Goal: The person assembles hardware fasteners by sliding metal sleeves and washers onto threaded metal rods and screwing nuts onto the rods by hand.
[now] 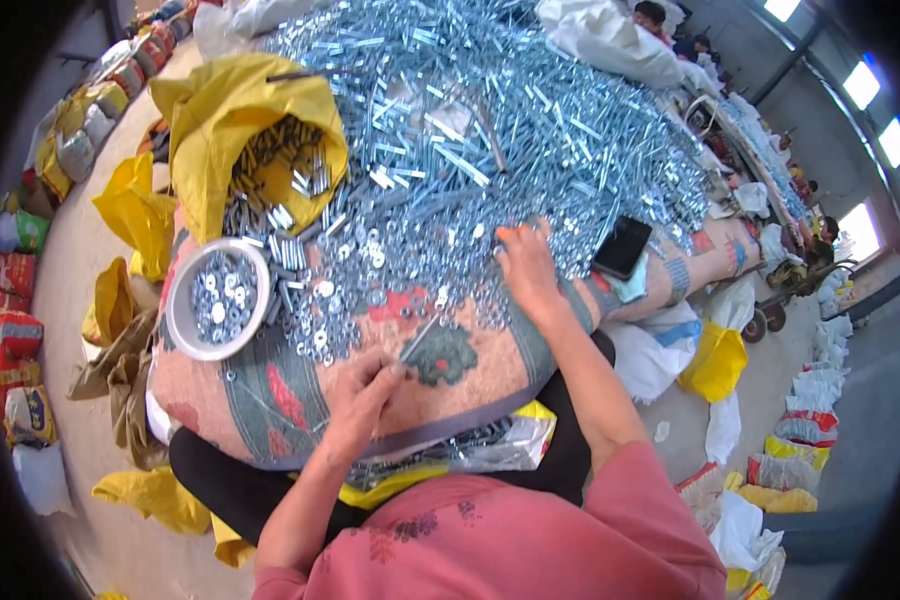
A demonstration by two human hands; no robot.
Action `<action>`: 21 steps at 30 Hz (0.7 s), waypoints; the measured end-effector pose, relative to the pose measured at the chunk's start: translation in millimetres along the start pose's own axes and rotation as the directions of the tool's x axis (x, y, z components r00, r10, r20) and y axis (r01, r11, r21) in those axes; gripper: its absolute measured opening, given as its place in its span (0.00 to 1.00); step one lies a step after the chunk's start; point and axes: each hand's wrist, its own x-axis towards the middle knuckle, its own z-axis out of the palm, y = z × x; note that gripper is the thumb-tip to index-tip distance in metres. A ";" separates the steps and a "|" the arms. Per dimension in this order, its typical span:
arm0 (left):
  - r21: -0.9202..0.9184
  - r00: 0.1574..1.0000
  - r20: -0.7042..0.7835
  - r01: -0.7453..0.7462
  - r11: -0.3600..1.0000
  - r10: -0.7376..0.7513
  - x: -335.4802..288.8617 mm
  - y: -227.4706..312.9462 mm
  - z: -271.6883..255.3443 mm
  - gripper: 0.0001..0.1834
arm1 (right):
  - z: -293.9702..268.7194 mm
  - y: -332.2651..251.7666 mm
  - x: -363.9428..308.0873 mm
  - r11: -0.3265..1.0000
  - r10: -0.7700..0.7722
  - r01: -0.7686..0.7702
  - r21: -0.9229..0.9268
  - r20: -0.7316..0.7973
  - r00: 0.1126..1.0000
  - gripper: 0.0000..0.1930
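My left hand [363,393] is closed, thumb against fingers, near the front edge of the patterned cloth-covered table [500,375]. It pinches a thin metal bolt [420,338] that points up and away to the right. Farther right, my right hand [528,262] reaches into the near edge of a pile of small nuts and washers [450,245]. Its fingers are bent down and drawn together, with orange on one fingertip; what they hold is hidden. Loose washers [320,325] lie spread to the left of the bolt.
A white bowl of washers [177,310] stands at the left. Behind it, a yellow sack [205,125] spills metal sleeves [288,250]. Shiny bolts [530,110] heap across the back. A black phone [622,247] lies right of my right hand. Filled sacks [795,470] line the floor.
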 end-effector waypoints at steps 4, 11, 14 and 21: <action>-0.130 0.997 0.000 0.077 0.988 -0.077 -5.2 -1.7 -4.6 0.12 | -7.5 -5.2 -7.1 0.996 -0.039 0.032 0.082 0.088 0.995 0.15; -0.254 0.977 0.081 0.214 0.943 -0.199 -8.1 -2.2 4.9 0.10 | -20.1 4.5 -11.7 0.992 -0.108 0.101 0.074 0.101 0.989 0.14; -0.210 0.984 0.084 0.173 0.962 -0.159 -5.7 -3.2 7.2 0.10 | -20.9 4.2 -4.0 0.995 -0.091 0.087 0.049 0.073 0.993 0.11; -0.128 0.989 0.045 0.149 0.981 -0.144 -4.0 -6.5 3.4 0.11 | -62.1 -59.2 -7.3 0.381 0.282 -0.493 0.782 0.410 0.867 0.06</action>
